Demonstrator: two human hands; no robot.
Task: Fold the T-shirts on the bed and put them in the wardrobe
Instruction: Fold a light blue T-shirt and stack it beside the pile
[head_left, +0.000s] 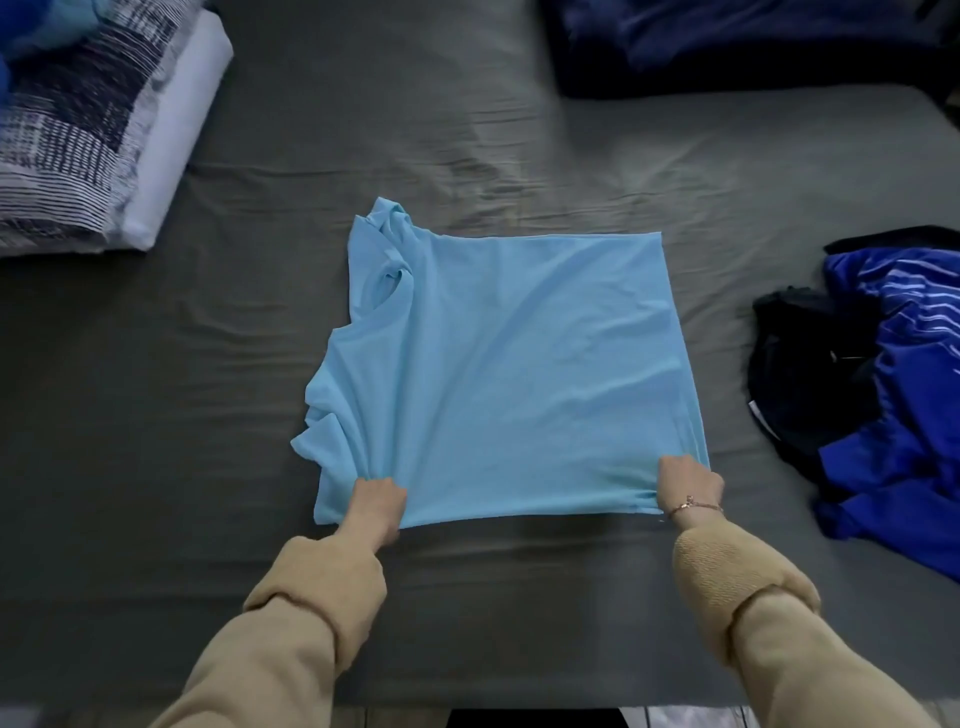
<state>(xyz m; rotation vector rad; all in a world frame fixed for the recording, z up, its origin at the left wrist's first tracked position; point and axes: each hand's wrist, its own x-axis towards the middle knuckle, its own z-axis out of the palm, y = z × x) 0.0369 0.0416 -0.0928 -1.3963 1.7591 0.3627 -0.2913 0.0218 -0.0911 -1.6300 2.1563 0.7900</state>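
Pinching the near edge at both corners, the left hand (376, 501) and the right hand (688, 483) each have fingers curled into the cloth of the light blue T-shirt (509, 364), which lies in the middle of the frame on the dark grey bed sheet (156, 389). Creases fan out from both grips, so the fabric looks pulled taut; the collar and a bunched sleeve sit at its left side, and it looks thin and soft. My read: this one is only partly folded, likely halved, with more folds to come. A royal blue shirt (904, 415) heaped with a black garment (795, 364) waits at the right edge, dark navy clothing (727, 41) at the upper right, patterned bedding (78, 130) at the upper left. No wardrobe in view.
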